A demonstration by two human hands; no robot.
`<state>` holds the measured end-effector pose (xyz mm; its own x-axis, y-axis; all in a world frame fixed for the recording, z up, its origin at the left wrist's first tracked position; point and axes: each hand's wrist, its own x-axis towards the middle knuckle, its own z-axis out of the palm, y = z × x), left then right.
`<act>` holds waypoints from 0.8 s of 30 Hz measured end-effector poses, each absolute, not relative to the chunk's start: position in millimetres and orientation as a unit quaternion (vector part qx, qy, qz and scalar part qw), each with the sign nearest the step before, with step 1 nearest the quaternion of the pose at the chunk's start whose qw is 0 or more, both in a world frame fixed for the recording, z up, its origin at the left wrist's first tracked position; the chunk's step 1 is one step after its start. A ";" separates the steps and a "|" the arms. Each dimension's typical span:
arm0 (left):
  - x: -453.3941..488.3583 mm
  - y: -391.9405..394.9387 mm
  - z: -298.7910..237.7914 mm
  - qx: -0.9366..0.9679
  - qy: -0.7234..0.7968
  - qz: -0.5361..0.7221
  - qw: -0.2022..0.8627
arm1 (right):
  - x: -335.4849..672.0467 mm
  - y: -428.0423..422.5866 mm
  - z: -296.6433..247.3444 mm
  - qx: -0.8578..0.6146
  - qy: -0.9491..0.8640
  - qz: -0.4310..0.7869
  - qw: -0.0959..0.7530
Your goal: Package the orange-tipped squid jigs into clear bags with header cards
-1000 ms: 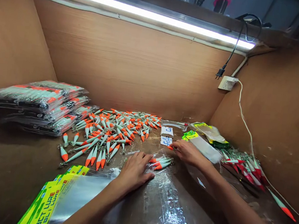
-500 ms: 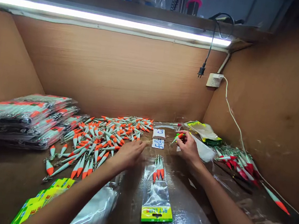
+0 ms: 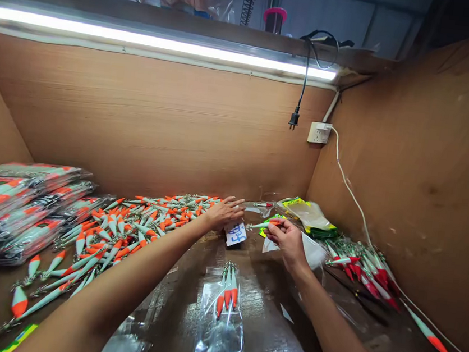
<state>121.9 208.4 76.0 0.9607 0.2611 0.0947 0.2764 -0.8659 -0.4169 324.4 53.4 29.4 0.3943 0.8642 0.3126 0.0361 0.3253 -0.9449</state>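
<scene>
My left hand (image 3: pixel 225 213) reaches over the edge of a heap of white lures with orange tips (image 3: pixel 120 228). Its fingers are stretched out above a white paper card with blue writing (image 3: pixel 235 234), which sits tilted below the palm and partly covered by it. My right hand (image 3: pixel 288 243) pinches a slim white lure with an orange end (image 3: pixel 260 225), its hook end pointing left. Nearer to me lies a clear plastic bag (image 3: pixel 220 338) with a yellow header strip. Several orange-tipped lures (image 3: pixel 227 294) lie at its far end.
Filled packs (image 3: pixel 14 207) are stacked at left. At right are yellow-green packaging (image 3: pixel 310 216), a pile of red-and-white lures (image 3: pixel 370 268) and one loose lure (image 3: pixel 428 334). A black plug (image 3: pixel 294 118) hangs near the wall socket (image 3: pixel 319 132).
My left hand has moved forward over the cards, and the card with writing has turned askew. The lure in my right hand now points more level. The view has swung right.
</scene>
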 end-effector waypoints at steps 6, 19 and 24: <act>55.4 150.9 102.0 -0.935 -0.286 -0.167 0.124 | 313.6 38.7 48.3 -0.390 -0.420 0.409 0.710; -32.9 2.9 52.6 -0.868 -0.418 -0.269 -0.025 | 261.4 3.5 49.4 -0.462 -0.661 0.244 0.539; -31.8 -3.2 42.6 -0.876 -0.413 -0.249 -0.022 | 231.2 -13.4 43.6 -0.409 -0.798 0.001 0.443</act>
